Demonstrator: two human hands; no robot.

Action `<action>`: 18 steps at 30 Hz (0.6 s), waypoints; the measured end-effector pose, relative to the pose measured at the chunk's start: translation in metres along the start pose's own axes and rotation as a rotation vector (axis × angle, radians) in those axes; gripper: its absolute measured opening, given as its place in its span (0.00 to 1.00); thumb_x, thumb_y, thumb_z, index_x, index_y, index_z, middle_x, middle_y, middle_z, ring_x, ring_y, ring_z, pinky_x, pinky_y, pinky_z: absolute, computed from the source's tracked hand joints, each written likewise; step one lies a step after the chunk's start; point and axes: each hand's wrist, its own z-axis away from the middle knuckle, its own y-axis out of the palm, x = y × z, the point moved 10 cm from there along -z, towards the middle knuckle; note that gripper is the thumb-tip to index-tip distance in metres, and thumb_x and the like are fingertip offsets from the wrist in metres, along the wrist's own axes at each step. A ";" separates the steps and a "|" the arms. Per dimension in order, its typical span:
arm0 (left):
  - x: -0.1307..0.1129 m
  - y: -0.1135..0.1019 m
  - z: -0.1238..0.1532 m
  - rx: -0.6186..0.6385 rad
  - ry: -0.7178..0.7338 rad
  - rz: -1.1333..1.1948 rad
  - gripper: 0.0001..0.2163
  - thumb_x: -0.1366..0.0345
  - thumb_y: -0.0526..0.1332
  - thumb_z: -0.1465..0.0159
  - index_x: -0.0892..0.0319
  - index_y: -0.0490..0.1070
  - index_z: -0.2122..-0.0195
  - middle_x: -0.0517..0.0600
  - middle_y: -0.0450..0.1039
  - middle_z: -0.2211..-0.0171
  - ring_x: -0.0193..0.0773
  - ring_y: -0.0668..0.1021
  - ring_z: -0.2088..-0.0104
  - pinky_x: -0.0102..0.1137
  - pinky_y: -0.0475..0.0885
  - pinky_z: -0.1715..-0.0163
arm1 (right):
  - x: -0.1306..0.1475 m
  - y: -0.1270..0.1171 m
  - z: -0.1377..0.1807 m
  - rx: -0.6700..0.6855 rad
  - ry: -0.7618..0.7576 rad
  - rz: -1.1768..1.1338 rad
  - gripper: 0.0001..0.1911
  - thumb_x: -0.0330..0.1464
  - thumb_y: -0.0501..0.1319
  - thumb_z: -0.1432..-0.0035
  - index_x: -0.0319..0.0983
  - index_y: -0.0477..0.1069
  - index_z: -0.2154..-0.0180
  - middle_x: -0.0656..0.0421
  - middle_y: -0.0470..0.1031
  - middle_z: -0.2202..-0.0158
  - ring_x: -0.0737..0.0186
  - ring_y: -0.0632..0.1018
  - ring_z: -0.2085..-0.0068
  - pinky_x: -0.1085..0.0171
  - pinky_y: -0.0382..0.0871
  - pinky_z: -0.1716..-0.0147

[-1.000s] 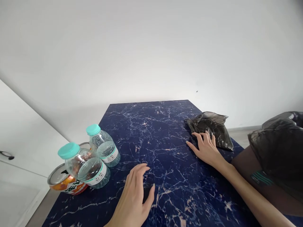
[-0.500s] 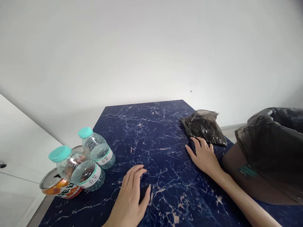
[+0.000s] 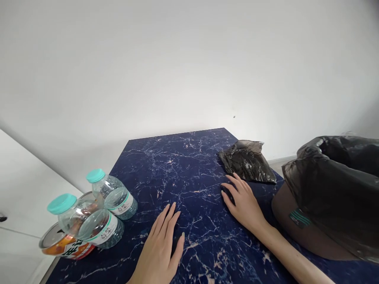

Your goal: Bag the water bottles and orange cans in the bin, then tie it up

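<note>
My left hand (image 3: 160, 250) lies flat on the dark blue marbled table (image 3: 189, 165), fingers stretched out and empty. My right hand (image 3: 241, 201) rests palm down further right, fingers spread, holding nothing. Just beyond its fingertips lies a crumpled black plastic bag (image 3: 247, 165), a small gap apart. Two small clear water bottles with teal caps (image 3: 114, 195) (image 3: 89, 221) lie at the table's left edge, left of my left hand.
An opened orange-labelled can (image 3: 63, 246) lies by the bottles at the left edge. A brown bin lined with a black bag (image 3: 331, 197) stands at the right. A white wall is behind, and a white cabinet (image 3: 17, 197) is on the left.
My right hand has drawn back off the black bag toward me. My left hand's fingers have flattened out on the table. The view has shifted right.
</note>
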 end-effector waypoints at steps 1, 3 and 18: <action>-0.001 0.002 -0.002 0.006 0.007 -0.032 0.33 0.54 0.54 0.20 0.46 0.42 0.19 0.53 0.54 0.20 0.59 0.65 0.24 0.57 0.78 0.35 | 0.009 0.001 0.001 0.021 -0.038 -0.044 0.20 0.40 0.52 0.21 0.42 0.77 0.40 0.50 0.69 0.28 0.42 0.61 0.23 0.41 0.62 0.26; -0.003 0.007 -0.008 0.016 0.016 -0.081 0.37 0.53 0.54 0.20 0.47 0.33 0.18 0.53 0.50 0.19 0.59 0.62 0.23 0.57 0.74 0.31 | 0.026 0.004 0.004 0.077 -0.100 -0.139 0.21 0.39 0.52 0.21 0.43 0.74 0.35 0.51 0.66 0.25 0.46 0.62 0.23 0.43 0.65 0.27; -0.002 0.048 -0.086 -0.002 -0.146 -0.115 0.36 0.42 0.45 0.21 0.63 0.54 0.21 0.59 0.47 0.20 0.66 0.52 0.21 0.65 0.56 0.24 | 0.050 0.015 0.008 0.277 -0.177 -0.302 0.27 0.42 0.51 0.19 0.44 0.66 0.26 0.56 0.58 0.22 0.50 0.59 0.22 0.42 0.57 0.23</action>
